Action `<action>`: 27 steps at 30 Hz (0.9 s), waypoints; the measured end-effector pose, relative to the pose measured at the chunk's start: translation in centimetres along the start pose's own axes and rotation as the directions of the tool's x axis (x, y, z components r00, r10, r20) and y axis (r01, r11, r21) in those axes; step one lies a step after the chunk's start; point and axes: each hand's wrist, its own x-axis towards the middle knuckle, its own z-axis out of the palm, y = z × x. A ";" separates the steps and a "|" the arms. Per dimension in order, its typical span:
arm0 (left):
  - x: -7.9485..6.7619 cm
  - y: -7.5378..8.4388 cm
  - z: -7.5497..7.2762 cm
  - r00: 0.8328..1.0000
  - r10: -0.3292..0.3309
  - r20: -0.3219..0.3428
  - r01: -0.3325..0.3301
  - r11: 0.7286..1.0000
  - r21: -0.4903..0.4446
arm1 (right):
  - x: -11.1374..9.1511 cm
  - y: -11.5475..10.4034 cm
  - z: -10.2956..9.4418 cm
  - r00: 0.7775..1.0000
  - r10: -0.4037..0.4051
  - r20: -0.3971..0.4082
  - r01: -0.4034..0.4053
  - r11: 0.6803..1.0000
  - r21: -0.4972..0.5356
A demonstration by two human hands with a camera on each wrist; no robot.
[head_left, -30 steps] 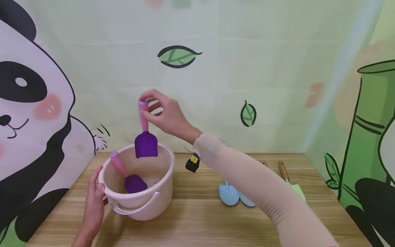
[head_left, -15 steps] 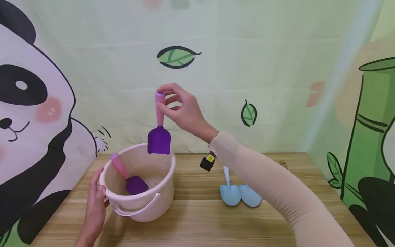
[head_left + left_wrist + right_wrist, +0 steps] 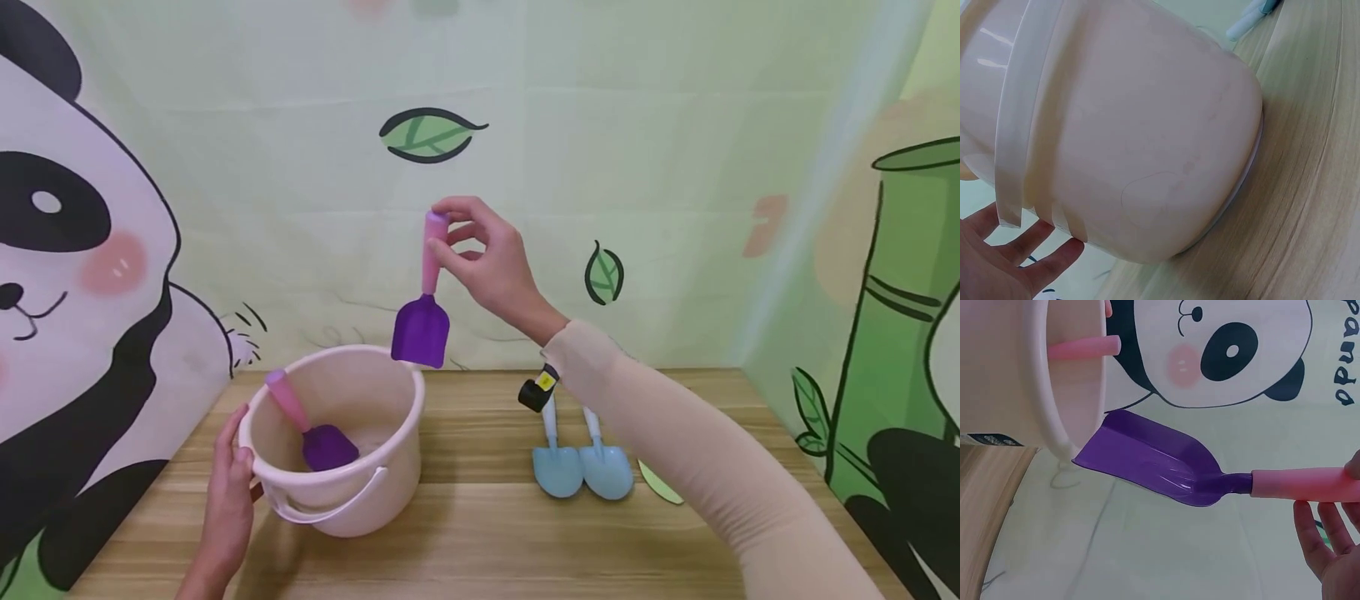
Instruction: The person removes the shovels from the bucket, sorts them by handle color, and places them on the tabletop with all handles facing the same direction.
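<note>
My right hand (image 3: 498,258) pinches the pink handle of a purple toy shovel (image 3: 421,332), which hangs blade down over the right rim of a pale pink bucket (image 3: 375,492). In the right wrist view the shovel's blade (image 3: 1160,459) shows beside the bucket's rim. A second purple shovel (image 3: 330,447) with a pink handle leans inside the bucket. On the bucket's left side my left hand (image 3: 231,492) grips the rim, thumb on the outside near the top. The left wrist view has its fingers (image 3: 1054,265) against the bucket wall below the rim.
Two light blue shovels (image 3: 558,473) lie side by side on the wooden table (image 3: 480,542), right of the bucket. Part of a light green tool (image 3: 660,482) shows beneath my right sleeve. Behind the table hangs a printed cloth (image 3: 300,167); a black wrist camera (image 3: 537,392) sits on my right wrist.
My right hand has carried the purple shovel rightward and slightly up, from above the bucket's middle to its right rim. The left hand and bucket have stayed in place.
</note>
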 end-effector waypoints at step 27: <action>0.0 0.0 0.1 1.000 0.000 -0.008 0.000 1.000 -0.009 | -3.8 7.4 -3.9 0.982 0.186 0.010 -0.186 0.982 -0.043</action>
